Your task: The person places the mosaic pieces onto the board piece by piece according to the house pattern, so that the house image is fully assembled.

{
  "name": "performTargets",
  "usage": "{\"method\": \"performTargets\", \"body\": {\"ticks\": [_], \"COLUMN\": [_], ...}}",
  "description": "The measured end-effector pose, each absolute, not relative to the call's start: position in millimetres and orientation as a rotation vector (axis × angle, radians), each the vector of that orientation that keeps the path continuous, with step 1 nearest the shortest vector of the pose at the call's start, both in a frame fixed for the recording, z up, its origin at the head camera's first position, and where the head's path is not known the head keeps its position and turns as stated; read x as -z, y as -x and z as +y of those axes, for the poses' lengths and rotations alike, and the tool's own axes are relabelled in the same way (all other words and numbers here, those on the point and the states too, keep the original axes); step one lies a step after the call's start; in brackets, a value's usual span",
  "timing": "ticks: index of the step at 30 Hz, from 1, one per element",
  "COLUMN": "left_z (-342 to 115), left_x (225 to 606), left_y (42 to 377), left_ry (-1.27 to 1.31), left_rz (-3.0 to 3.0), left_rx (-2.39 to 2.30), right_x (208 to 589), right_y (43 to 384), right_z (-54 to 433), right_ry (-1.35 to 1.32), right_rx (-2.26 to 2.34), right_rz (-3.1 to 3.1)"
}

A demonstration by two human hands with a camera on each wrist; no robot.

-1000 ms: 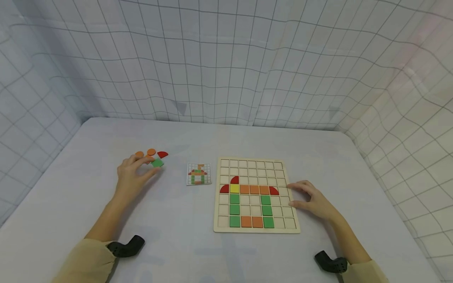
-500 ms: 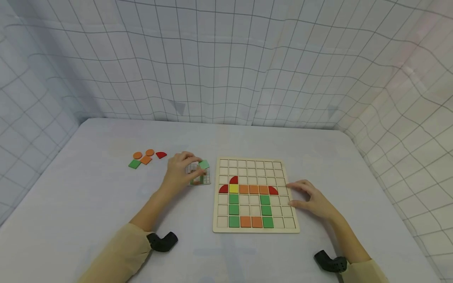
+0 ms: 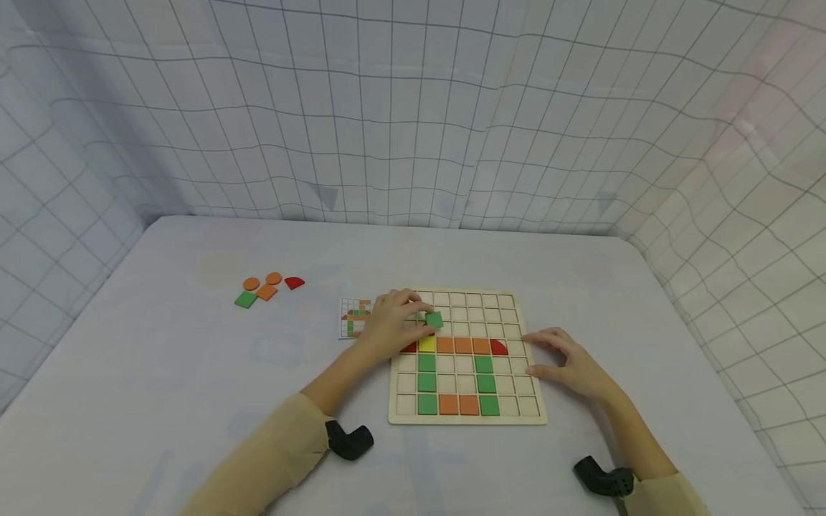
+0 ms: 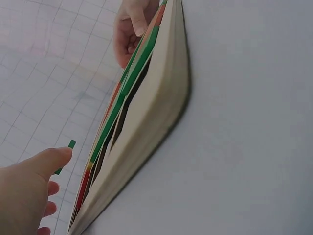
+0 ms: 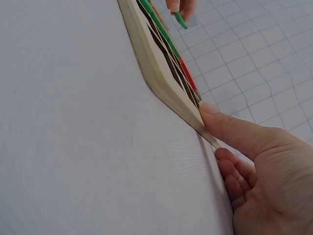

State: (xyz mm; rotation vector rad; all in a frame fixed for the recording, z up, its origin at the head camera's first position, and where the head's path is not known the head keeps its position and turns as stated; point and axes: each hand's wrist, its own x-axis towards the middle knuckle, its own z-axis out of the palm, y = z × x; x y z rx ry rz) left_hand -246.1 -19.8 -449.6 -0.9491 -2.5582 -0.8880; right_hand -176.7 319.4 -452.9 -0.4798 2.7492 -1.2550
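My left hand pinched a green square tile over the wooden grid board, while my right hand steadied its edge with relaxed fingers.

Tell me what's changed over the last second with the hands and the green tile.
The left hand took a green square tile from the loose pieces at the table's left and carried it rightward, past the pattern card, to above the board's upper-left cells. One green square remains in the pile. The right hand stayed resting at the board's right edge; the board, its placed tiles and the card did not move.
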Motion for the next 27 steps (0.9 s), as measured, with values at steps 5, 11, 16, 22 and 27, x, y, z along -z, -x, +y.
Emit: {"method": "performTargets", "body": {"ticks": [5, 11, 16, 22, 27], "left_z": [-8, -3, -2, -2, -2], "left_x": [454, 458, 459, 458, 457], "left_y": [247, 248, 249, 248, 248], "left_ry": [0.978, 0.965, 0.978, 0.982, 0.980], "left_rz": [-2.605, -2.669, -2.710, -2.728, -2.728], "left_rx": [0.854, 0.875, 0.879, 0.889, 0.895], "right_x": [452, 452, 453, 452, 451], "right_y": [176, 177, 177, 176, 176], "right_z": [319, 319, 320, 319, 318], "right_ry": [0.475, 0.480, 0.496, 0.489, 0.483], "right_rx": [1.269, 1.256, 1.252, 1.259, 1.256], "right_rz": [2.738, 2.749, 2.756, 2.746, 2.751]}}
